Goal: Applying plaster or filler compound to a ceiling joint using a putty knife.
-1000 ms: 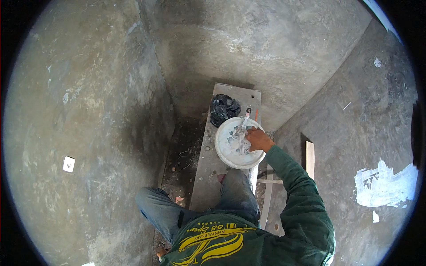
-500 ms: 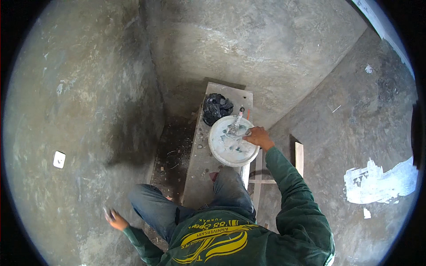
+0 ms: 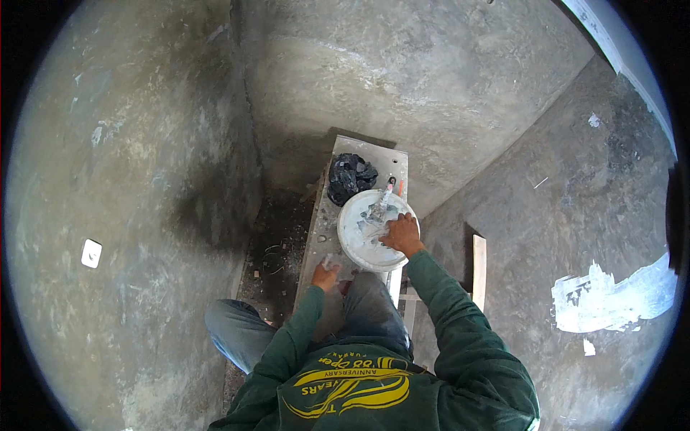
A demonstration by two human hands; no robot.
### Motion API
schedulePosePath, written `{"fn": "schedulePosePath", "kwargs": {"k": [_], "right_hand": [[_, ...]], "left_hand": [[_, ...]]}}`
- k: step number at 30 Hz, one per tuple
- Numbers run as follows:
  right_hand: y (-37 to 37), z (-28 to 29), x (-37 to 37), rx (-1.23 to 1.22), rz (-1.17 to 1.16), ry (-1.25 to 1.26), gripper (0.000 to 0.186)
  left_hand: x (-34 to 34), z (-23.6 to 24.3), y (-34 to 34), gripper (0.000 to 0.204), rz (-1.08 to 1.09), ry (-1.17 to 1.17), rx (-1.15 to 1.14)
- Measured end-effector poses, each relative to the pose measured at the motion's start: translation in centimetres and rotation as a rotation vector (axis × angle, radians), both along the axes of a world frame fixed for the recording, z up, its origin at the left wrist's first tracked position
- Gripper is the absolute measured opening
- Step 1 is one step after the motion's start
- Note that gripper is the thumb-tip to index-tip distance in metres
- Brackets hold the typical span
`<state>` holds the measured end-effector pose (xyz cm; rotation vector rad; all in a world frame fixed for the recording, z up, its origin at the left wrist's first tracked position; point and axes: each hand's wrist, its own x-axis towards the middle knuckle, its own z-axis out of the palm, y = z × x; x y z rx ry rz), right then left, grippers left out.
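Observation:
A round white bucket point(image 3: 346, 248) stands on a narrow grey bench, with pasty white material point(image 3: 366, 237) inside. A whitish tool with a pinkish handle point(image 3: 389, 188) leans in it, its dark end beyond the far rim. My right hand point(image 3: 404, 235) is over the bucket's right side, fingers bent down toward the paste; whatever they grip is hidden. Close to the near left of the bucket, my left hand point(image 3: 325, 275) hovers above the bench with its fingers drawn together. Something whitish shows at its fingertips, too small to name.
A crumpled black plastic bag point(image 3: 351, 178) lies on the bench point(image 3: 316, 244) behind the bucket. Concrete walls rise left and ahead. Debris litters the dark floor point(image 3: 273, 251) left of the bench. A wooden board point(image 3: 479, 273) and a white patch point(image 3: 611, 298) are at right.
My left hand has swung in from the far lower left to beside the bucket. My right hand has shifted from the rim inward over the paste.

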<state>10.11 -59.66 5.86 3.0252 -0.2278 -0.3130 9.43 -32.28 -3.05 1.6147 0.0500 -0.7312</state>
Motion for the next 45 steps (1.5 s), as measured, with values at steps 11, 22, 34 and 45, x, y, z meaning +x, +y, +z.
{"fn": "schedulePosePath", "kwargs": {"k": [11,22,34,45], "right_hand": [[-5.8,-1.4,-2.3,0.586,-0.256,-0.270,0.061],[-6.1,-2.6,-1.8,0.381,-0.308,0.062,0.039],[-4.0,-4.2,-0.1,0.256,-0.338,0.071,0.030],[-0.7,-4.9,-0.6,0.251,-0.118,0.091,0.030]], "left_hand": [[2.1,-2.2,-4.1,0.078,0.119,0.492,-0.138],[0.6,-6.2,-2.7,0.082,0.081,0.534,-0.181],[0.9,-5.3,0.3,0.062,0.218,0.573,-0.196],[0.6,-5.6,2.0,0.058,0.253,0.507,-0.160]]}}
